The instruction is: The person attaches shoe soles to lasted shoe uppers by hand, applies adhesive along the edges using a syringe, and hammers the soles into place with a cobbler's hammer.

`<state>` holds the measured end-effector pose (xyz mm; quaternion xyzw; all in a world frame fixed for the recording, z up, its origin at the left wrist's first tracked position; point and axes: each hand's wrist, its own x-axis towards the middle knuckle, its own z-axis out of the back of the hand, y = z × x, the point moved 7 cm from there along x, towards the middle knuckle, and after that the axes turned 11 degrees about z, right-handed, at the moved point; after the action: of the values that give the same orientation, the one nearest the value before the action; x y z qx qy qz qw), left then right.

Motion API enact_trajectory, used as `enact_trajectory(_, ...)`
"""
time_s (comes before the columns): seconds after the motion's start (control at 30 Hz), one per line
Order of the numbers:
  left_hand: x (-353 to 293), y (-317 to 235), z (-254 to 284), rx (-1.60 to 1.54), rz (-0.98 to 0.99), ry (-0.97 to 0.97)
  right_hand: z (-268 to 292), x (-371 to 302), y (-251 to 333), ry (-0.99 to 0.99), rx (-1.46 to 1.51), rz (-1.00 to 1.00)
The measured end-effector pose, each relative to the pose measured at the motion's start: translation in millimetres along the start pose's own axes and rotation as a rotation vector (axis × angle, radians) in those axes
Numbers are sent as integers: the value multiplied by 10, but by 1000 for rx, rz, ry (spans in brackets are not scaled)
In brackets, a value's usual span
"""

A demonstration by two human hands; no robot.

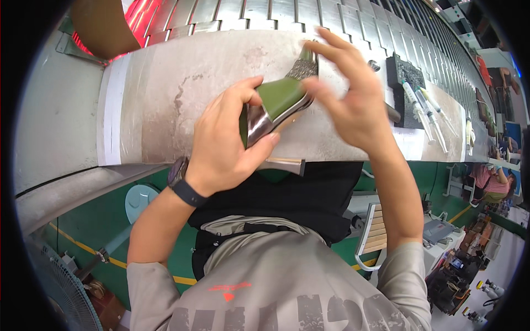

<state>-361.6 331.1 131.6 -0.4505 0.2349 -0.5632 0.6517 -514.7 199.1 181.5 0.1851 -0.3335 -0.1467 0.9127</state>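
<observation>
A green shoe (282, 98) with a shiny silver edge and a dark glittery band is tilted over the bench in front of me. My left hand (225, 132) grips one end of it, with fingers over the top and thumb along the near side. A pale, heel-like piece with a dark tip (287, 165) shows below that thumb; whether it belongs to the shoe I cannot tell. My right hand (351, 91), smeared by motion, hovers at the glittery end with its fingers spread. Its thumb is close to the green surface; contact is unclear.
Right of my right hand, several syringes (429, 113) lie by a black textured block (404, 83). A slatted metal conveyor (265, 15) runs along the far side of the worn bench (165, 105). Red light glows from a brown-flapped opening (105, 27) at far left. People work at far right.
</observation>
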Motion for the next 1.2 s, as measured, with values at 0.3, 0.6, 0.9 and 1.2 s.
enact_trajectory(0.3, 319, -341, -198, 311, -172, 75, 309, -917, -417, 34, -441, -144)
enact_trajectory(0.6, 484, -265, -337, 215, 33, 388, 426, -637, -98, 69, 33, -335)
enact_trajectory(0.9, 560, -288, -379, 178, -51, 372, 245, -333, -289, -175, 877, -627)
enact_trajectory(1.2, 572, -297, -343, 211, -72, 366, 208, 16, -527, -66, 664, -554)
